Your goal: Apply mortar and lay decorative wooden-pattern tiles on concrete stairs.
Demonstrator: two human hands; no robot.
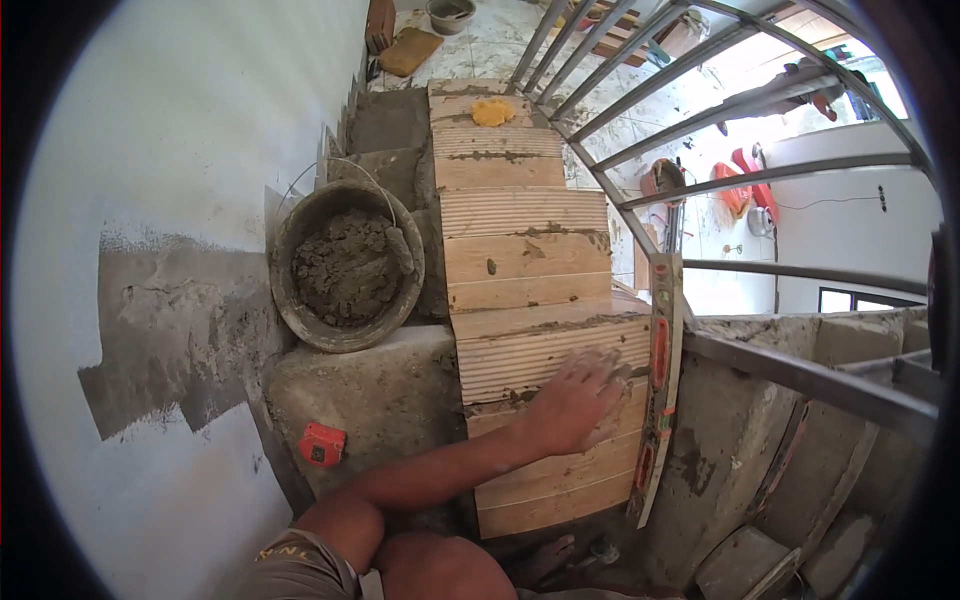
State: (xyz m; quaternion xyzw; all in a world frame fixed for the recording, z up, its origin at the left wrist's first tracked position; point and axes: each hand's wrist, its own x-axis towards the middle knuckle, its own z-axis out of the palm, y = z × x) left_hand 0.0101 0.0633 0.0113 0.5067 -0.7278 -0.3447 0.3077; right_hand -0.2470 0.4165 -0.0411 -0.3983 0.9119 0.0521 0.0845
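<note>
My left hand reaches across from the lower left, its dusty fingers stretched out over the ribbed front part of a wood-look stair tile. It appears to touch the tile, and I see nothing held in it. Close to the fingertips, a long spirit level with red and green parts lies along the right ends of the treads. Grey mortar smears mark the tile joints. My right hand is not in view. Near the lower edge shows a bare foot, with a small greyish thing beside it that I cannot make out.
A bucket of mortar stands on the bare concrete steps at left, above a red tape measure. An orange-yellow sponge lies on an upper tiled step. Metal railing bars curve along the right. A basin sits beyond the steps.
</note>
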